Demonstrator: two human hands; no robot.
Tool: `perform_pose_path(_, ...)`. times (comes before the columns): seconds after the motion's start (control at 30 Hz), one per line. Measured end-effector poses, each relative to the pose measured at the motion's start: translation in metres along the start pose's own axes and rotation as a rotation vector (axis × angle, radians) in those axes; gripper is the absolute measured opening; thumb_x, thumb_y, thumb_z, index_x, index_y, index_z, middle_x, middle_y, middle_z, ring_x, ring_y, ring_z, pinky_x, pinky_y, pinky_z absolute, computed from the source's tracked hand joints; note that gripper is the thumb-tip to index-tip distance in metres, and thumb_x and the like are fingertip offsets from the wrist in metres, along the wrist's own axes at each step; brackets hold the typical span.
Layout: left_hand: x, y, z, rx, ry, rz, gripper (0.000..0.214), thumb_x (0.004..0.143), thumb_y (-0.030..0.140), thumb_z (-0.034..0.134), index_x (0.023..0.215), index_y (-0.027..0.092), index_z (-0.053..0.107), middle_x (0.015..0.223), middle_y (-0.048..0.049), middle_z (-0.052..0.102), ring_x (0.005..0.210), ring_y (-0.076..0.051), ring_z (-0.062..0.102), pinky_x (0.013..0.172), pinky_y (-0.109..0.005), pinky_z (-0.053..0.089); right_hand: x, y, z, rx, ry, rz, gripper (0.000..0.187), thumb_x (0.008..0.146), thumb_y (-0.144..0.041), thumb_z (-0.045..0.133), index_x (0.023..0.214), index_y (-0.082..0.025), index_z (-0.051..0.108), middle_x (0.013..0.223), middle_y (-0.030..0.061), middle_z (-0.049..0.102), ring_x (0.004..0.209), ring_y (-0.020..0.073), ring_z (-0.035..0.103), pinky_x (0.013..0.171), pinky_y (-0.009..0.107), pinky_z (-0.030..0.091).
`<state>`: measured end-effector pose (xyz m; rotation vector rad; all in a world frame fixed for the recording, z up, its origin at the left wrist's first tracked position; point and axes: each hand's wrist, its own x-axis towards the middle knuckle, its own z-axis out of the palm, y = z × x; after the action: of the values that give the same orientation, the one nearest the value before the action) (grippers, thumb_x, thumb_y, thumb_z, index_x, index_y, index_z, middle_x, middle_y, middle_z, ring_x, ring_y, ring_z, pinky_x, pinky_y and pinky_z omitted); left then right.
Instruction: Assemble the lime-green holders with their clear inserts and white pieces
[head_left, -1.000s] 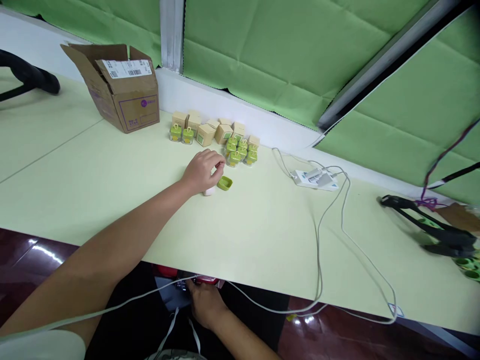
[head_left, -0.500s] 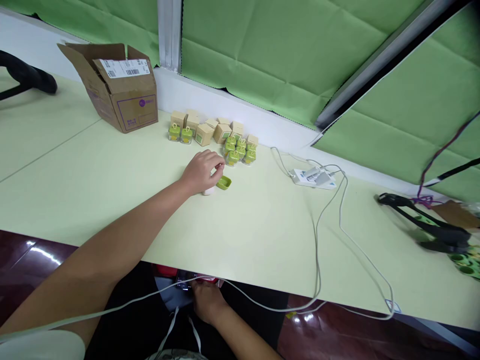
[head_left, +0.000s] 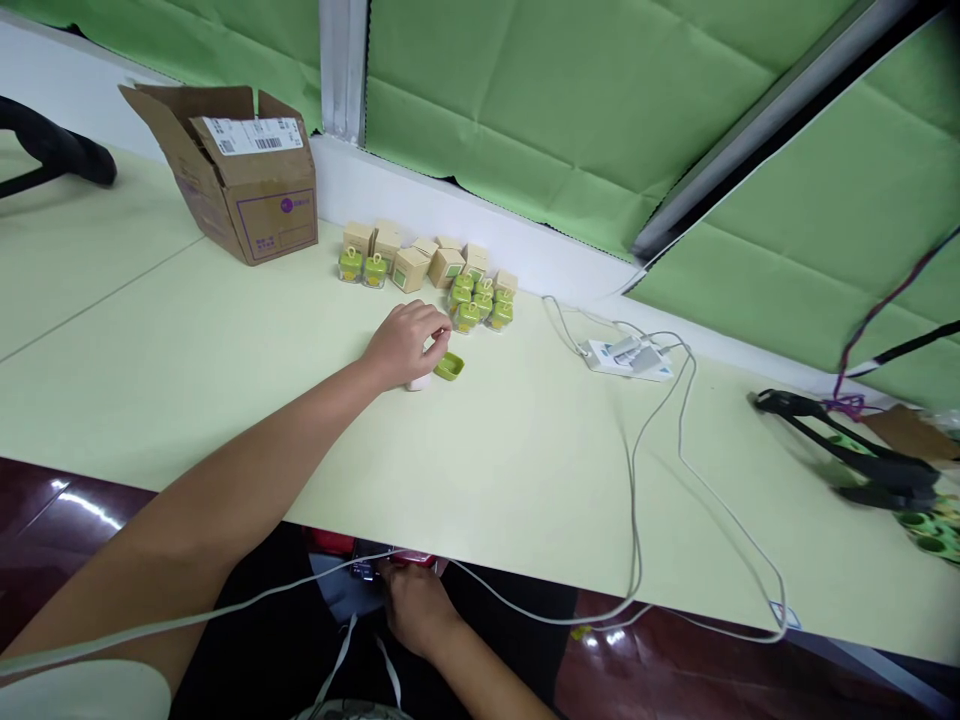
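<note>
Curling your left hand (head_left: 405,345) over one white cylindrical container (head_left: 418,382), can't tell if you're gripping it, with one green plastic lid (head_left: 450,367) just beside it on the pale green table (head_left: 225,400). Your right hand (head_left: 415,605) sits below the table edge, grip unclear too.

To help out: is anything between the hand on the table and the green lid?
No, nothing visible: the left hand sits right beside the green lid. The white jar is under the hand, not between them.

Toward the back edge of the counter (head_left: 150,350), the left hand (head_left: 405,345) meets green-capped jars (head_left: 476,305) and small cartons (head_left: 420,262) — rightward along the front edge, only a white cable (head_left: 637,500) crosses its path.
</note>
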<state>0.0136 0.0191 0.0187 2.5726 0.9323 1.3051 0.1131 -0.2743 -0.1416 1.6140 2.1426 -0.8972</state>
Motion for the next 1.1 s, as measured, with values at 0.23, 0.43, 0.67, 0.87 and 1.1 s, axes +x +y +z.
perform_pose_path(0.23,-0.001,-0.002,0.001,-0.007,-0.061,0.023,0.018,0.098,0.023,0.050,0.091,0.020,0.067,0.087,-0.0071,0.071,0.090,-0.025,0.063,0.086,-0.041,0.047,-0.073,-0.022,-0.115,0.305,-0.073,-0.439,0.023,0.098,-0.023,0.057,0.105,-0.022,0.078,0.092,0.0034,0.082,0.081,0.0176,0.074,0.076,0.026,0.052)
perform_pose_path(0.43,-0.002,-0.007,0.003,0.045,-0.083,-0.007,0.020,0.099,0.022,0.050,0.095,0.020,0.070,0.093,-0.0093,0.074,0.094,-0.027,0.064,0.086,-0.043,0.046,-0.082,0.018,-0.276,0.519,0.646,-0.325,0.023,0.103,-0.037,0.058,0.101,-0.022,0.075,0.080,-0.0006,0.070,0.067,0.0127,0.058,0.065,0.025,0.043)
perform_pose_path(0.67,0.000,-0.014,0.002,0.079,-0.094,-0.032,0.022,0.099,0.022,0.049,0.097,0.019,0.071,0.096,-0.0108,0.075,0.097,-0.028,0.064,0.086,-0.044,0.047,0.039,0.072,-0.292,0.439,0.958,-0.043,0.031,0.099,-0.040,0.054,0.111,-0.019,0.072,0.057,-0.0081,0.046,0.056,0.0140,0.043,0.064,0.028,0.035)
perform_pose_path(0.87,-0.001,-0.009,0.003,0.066,-0.148,-0.006,0.025,0.100,0.025,0.048,0.096,0.018,0.072,0.093,-0.0107,0.074,0.094,-0.028,0.064,0.086,-0.044,0.047,0.052,0.073,-0.272,0.370,0.873,0.135,0.028,0.098,-0.036,0.056,0.119,-0.018,0.063,0.063,-0.0034,0.060,0.064,0.0193,0.055,0.067,0.029,0.037)
perform_pose_path(1.1,-0.001,0.004,0.001,0.063,-0.179,0.010,0.025,0.100,0.025,0.048,0.103,0.018,0.072,0.104,-0.0119,0.077,0.104,-0.030,0.066,0.090,-0.046,0.047,0.058,0.077,-0.275,0.438,0.879,0.156,0.016,0.090,-0.019,0.058,0.104,-0.020,0.066,0.076,0.0029,0.070,0.073,0.0202,0.061,0.073,0.031,0.042)
